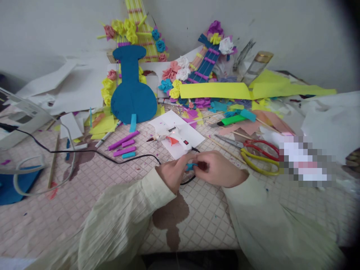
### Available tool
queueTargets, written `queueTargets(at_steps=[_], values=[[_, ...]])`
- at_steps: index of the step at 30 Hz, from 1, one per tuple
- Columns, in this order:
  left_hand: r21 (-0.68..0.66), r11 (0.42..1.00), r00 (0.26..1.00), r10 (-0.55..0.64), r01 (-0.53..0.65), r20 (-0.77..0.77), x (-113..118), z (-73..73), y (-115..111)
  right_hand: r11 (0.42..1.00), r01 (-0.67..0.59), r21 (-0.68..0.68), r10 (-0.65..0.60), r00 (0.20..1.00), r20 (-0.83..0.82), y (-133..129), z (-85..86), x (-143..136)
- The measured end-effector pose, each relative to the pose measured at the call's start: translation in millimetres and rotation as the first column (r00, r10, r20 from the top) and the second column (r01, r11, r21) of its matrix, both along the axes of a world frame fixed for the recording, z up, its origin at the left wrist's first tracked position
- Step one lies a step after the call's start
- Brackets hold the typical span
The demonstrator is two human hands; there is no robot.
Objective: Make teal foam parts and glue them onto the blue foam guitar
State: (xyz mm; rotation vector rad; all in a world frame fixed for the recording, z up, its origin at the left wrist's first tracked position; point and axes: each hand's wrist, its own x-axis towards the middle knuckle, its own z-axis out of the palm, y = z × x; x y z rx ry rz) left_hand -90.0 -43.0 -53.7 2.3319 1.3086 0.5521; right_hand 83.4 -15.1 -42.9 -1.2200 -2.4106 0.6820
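Beige diamond-patterned tabletop (112, 210) across the foreground, with brown patches in several places. Dark blue lute-shaped cutout (133, 95) upright toward the rear left, in front of flower-trimmed yellow model (140, 35). Long yellow strip (215, 90) crosswise to the right of the cutout, below blue-necked model (206, 65) with purple bars and paper flowers. White sheet (195, 135) flat near the centre, under white glue gun (180, 140); red trigger, nozzle toward the left and beyond the sheet edge. Scissors (260, 168) with one red and one yellow handle loop, flat to the right of both hands, blades parted slightly. Right hand (221, 170) with fingers bent inward, thumb and forefinger pinched on small blue piece (191, 166). Left hand (173, 174) close beside, fingertips on the opposite end of the same piece, grip closed. Location of the piece: between the two hands, just below the glue gun handle. Green cutter (233, 120) beyond the scissors, blade toward the left. Purple bars (123, 141) left of the glue gun, with short light-blue bar (128, 155) just below.
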Motion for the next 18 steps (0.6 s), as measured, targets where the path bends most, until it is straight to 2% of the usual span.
queueTargets(at_steps=[12,18], values=[[-0.079,0.993,0.996,0.086,-0.084,0.022,3.6,-1.1,-2.4,0.999,0.016,0.029,-0.015,0.999,-0.039,2.9,-2.2,2.0],[-0.137,0.987,0.960,0.122,-0.089,0.252,2.1,-4.2,1.1,0.997,0.035,-0.064,-0.044,0.989,-0.143,2.3,7.4,5.5]])
